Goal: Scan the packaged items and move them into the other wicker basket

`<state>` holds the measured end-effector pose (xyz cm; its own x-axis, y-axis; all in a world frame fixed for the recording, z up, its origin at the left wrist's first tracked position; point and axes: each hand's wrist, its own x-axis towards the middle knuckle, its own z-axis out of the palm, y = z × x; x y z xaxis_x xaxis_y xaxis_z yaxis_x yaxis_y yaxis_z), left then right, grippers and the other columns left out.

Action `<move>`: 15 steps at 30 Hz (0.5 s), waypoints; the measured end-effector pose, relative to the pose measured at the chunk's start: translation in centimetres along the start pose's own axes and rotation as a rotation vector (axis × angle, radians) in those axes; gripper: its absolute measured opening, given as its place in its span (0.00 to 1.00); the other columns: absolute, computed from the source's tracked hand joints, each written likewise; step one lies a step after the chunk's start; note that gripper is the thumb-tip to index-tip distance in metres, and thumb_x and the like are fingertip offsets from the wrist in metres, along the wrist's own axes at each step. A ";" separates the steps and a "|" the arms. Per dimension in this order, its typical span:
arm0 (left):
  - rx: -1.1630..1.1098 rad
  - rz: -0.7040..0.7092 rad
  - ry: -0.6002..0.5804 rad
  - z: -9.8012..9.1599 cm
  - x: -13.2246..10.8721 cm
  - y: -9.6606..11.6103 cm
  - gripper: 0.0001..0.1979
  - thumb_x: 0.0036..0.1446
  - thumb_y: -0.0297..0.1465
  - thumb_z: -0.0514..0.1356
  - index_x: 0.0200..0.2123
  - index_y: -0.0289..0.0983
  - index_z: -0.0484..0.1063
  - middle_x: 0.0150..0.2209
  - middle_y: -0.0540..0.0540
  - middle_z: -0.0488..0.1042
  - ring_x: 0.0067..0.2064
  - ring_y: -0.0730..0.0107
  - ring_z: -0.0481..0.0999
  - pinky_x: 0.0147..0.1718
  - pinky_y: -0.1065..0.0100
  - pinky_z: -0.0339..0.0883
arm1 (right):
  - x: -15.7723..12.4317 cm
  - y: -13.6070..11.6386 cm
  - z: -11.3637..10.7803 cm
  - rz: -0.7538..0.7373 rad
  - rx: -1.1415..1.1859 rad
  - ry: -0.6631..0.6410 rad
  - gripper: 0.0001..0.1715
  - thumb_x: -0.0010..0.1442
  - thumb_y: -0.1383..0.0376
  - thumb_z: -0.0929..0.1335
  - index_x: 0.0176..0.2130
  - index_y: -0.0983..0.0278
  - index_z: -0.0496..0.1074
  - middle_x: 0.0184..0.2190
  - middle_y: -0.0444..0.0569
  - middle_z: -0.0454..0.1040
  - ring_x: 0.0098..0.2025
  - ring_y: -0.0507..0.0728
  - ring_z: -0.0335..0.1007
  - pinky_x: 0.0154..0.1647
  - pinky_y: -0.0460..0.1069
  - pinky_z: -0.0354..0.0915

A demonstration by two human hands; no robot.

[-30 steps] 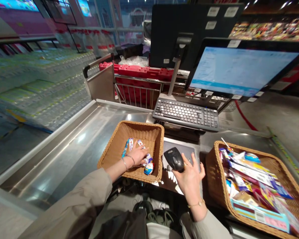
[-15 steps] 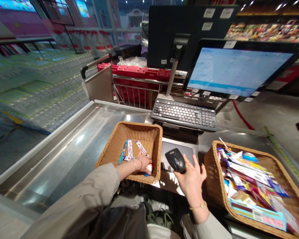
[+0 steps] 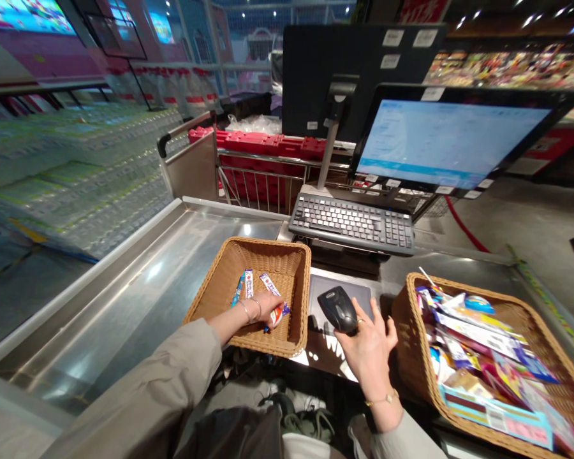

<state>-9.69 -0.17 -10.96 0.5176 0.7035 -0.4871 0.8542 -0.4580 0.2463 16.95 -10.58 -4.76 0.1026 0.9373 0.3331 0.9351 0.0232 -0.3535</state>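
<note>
The left hand (image 3: 266, 307), reaching over the small red-and-white item (image 3: 276, 316) half a second earlier, had now curled narrowly around it inside the left basket (image 3: 263, 255), so it seemed gripped rather than loose, while the right hand (image 3: 367, 346) still held the black scanner (image 3: 337, 309).

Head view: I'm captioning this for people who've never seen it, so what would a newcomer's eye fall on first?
Probably the lit monitor at upper right, above the black keyboard. Then the black handheld barcode scanner in the right hand, between two wicker baskets. The right-hand basket is heaped with colourful packets; in the other, the left hand grips a red-and-white wrapped item.
</note>
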 end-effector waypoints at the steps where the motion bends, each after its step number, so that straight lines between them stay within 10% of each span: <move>1: -0.017 -0.005 0.009 -0.2 -0.1 -0.6 0.29 0.33 0.38 0.73 0.43 0.44 0.72 0.41 0.46 0.78 0.46 0.52 0.75 0.46 0.60 0.63 | 0.0 0.0 0.0 -0.002 0.002 0.002 0.14 0.52 0.59 0.64 0.34 0.61 0.75 0.52 0.49 0.74 0.65 0.65 0.50 0.62 0.65 0.39; 15: -0.111 -0.104 0.175 -0.7 -1.2 -6.9 0.32 0.38 0.28 0.69 0.50 0.42 0.70 0.51 0.47 0.72 0.52 0.60 0.72 0.51 0.69 0.64 | -0.2 0.2 0.2 -0.015 0.017 0.031 0.14 0.52 0.58 0.65 0.37 0.60 0.76 0.52 0.48 0.75 0.65 0.64 0.52 0.62 0.65 0.40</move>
<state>-16.23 2.51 -11.52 0.4194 0.8316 -0.3641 0.8984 -0.3225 0.2982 17.04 -10.68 -5.04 0.0993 0.9255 0.3655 0.9306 0.0437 -0.3634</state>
